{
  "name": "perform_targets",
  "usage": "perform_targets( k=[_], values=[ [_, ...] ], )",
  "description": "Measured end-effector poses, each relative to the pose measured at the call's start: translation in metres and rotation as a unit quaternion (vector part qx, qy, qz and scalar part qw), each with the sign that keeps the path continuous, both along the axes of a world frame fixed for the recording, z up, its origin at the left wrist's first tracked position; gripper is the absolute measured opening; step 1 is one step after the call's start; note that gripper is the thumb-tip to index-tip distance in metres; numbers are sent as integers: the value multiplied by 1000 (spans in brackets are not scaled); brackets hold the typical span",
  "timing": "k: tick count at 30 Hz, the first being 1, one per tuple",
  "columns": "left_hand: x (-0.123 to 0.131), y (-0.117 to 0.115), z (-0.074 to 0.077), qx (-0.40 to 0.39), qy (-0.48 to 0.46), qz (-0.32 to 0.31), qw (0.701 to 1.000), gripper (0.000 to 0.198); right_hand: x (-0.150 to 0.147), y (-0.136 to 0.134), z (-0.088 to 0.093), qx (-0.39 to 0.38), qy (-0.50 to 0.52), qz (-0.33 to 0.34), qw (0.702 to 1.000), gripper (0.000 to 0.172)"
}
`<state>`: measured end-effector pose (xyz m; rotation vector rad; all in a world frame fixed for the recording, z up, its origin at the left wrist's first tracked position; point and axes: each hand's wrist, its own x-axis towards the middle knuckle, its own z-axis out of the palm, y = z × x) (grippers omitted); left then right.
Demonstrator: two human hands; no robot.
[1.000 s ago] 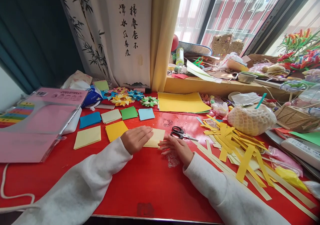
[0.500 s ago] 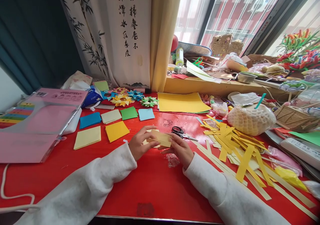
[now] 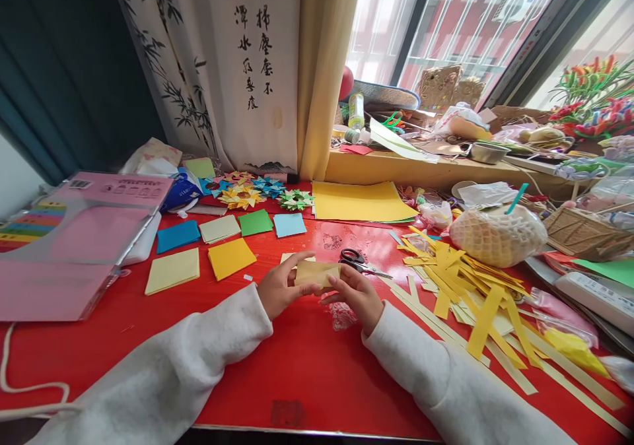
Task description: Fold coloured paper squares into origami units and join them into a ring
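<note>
A small pale-yellow piece of paper [image 3: 316, 274] is held between both hands above the red table. Its left end is gripped by my left hand [image 3: 281, 288], with fingers above and thumb along the near edge. My right hand [image 3: 357, 293] pinches the right end. The paper looks slightly curved; whether it has a fold I cannot tell. Behind it, partly hidden, lies another pale-yellow paper [image 3: 292, 257] on the table. Black-handled scissors [image 3: 352, 257] rest just beyond my right hand, blades pointing right.
Paper stacks lie at left: blue [image 3: 177, 236], green [image 3: 256, 223], light blue [image 3: 290, 225], yellow [image 3: 232, 259], cream [image 3: 172, 271]. Folded paper wreaths [image 3: 242, 196] and yellow sheets [image 3: 364, 202] are behind. Yellow strips [image 3: 483, 323] cover the right. A pink folder [image 3: 104, 234] stands far left.
The held paper has turned from a slant to nearly level and shows more of its face. Both hands stay in about the same place, with fingers slightly shifted.
</note>
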<state>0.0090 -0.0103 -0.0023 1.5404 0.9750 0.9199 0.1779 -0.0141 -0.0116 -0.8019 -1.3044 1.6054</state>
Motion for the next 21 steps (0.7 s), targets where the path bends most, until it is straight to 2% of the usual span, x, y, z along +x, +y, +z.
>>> perform_targets(
  k=[3, 7, 21],
  values=[
    [0, 2, -1, -34, -43, 0, 998, 54, 1, 1, 0, 1, 1, -23, 1000, 27],
    [0, 2, -3, -31, -63, 24, 997, 44, 0, 0, 1, 3, -1, -30, 1000, 25],
    [0, -2, -2, 15, -18, 54, 998, 34, 0, -2, 2, 15, -21, -31, 999, 26]
  ],
)
